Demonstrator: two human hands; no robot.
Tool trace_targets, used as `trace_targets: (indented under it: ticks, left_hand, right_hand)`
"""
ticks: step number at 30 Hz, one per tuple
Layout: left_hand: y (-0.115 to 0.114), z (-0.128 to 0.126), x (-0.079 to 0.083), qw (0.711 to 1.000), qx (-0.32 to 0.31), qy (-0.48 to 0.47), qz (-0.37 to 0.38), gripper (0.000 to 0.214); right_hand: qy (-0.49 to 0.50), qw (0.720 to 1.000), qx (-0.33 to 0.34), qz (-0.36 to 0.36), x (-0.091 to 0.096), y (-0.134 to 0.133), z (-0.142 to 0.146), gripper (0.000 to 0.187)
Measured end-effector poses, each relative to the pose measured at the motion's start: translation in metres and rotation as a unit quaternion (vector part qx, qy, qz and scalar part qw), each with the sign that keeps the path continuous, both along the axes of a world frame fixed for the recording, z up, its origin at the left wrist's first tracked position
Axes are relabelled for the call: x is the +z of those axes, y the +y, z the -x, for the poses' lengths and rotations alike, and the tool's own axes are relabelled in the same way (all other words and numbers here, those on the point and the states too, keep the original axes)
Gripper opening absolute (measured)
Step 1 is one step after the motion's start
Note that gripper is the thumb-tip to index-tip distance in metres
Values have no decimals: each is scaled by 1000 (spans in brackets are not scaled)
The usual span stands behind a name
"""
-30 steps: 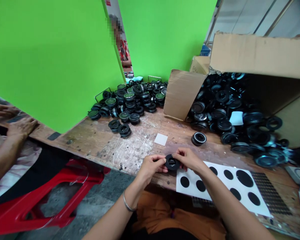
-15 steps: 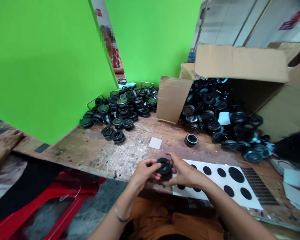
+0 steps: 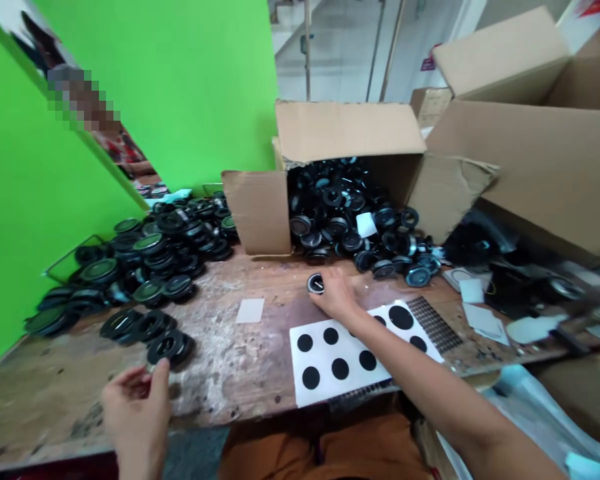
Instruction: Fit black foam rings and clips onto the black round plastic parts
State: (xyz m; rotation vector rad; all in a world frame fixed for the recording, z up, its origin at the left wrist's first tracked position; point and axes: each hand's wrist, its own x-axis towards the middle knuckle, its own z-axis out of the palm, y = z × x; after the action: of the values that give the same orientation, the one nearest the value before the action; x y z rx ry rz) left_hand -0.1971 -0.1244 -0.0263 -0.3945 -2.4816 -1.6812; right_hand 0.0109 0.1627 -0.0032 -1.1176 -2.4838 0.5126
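The right hand (image 3: 337, 293) is holding a ring (image 3: 316, 284) with a shiny rim, with its thumb bending low by the near edge; the ring is sitting on or just over the table (image 3: 230, 373), in front of the box, and I cannot tell if it is lifted; the hand is hiding its right side. The left hand (image 3: 137, 407) is holding nothing that I can see; its thumb and bent fingers are standing apart; the thumb tip is pointing at the black rings (image 3: 165, 347), and I cannot tell if it is touching them.

Between the 2 hands a small white card (image 3: 251, 311) is lying flat; under the right arm a white sheet (image 3: 323, 355) with black dots is lying, and the arm is hiding some dots; a dark mat (image 3: 435, 325) is showing past its right edge. Behind the black rings a big left heap (image 3: 150, 250) of rings is filling the back corner; behind the right hand a brown box (image 3: 350, 127) is lying with its mouth facing front, and a box heap (image 3: 337, 227) of dark rings is spilling out; 1 white scrap (image 3: 366, 225) is lying on it.

Farther right, papers (image 3: 483, 323) are lying by a bigger box (image 3: 540, 160); at the back a green wall (image 3: 195, 87) is standing, and a person (image 3: 123, 147) is showing through a gap.
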Motion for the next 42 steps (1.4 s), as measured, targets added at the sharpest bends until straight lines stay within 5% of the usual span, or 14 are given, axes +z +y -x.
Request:
trace_targets:
  ticks: [3, 7, 10, 13, 17, 22, 29, 37, 42]
  left_hand:
    - [36, -52, 4, 980, -164, 94, 69, 27]
    - [89, -135, 16, 885, -434, 113, 123, 18]
    - [122, -180, 18, 823, -546, 104, 122, 20]
    - [154, -206, 15, 775, -608, 117, 126, 25]
    - [199, -227, 9, 742, -636, 151, 148, 36]
    - [232, -238, -2, 733, -621, 168, 220, 49]
    - [233, -237, -10, 733, -613, 179, 236, 54]
    - [231, -240, -5, 735, -602, 188, 250, 55]
    - [229, -240, -3, 729, -602, 200, 259, 58]
  right_hand:
    - [-15, 1000, -10, 10, 3, -24, -6, 39]
    - [38, 998, 25, 45, 7, -28, -47, 34]
    - [20, 997, -15, 73, 5, -5, -101, 9]
    - [-13, 995, -72, 67, -2, 25, -153, 11]
    - [-43, 993, -69, 86, -12, 54, -183, 11]
    - [-68, 990, -5, 125, -12, 70, -178, 14]
    - [-106, 980, 65, 153, -5, 87, -176, 17]
    - [-97, 989, 91, 65, -10, 60, -182, 17]
    - [-85, 987, 118, 74, -13, 68, -190, 20]
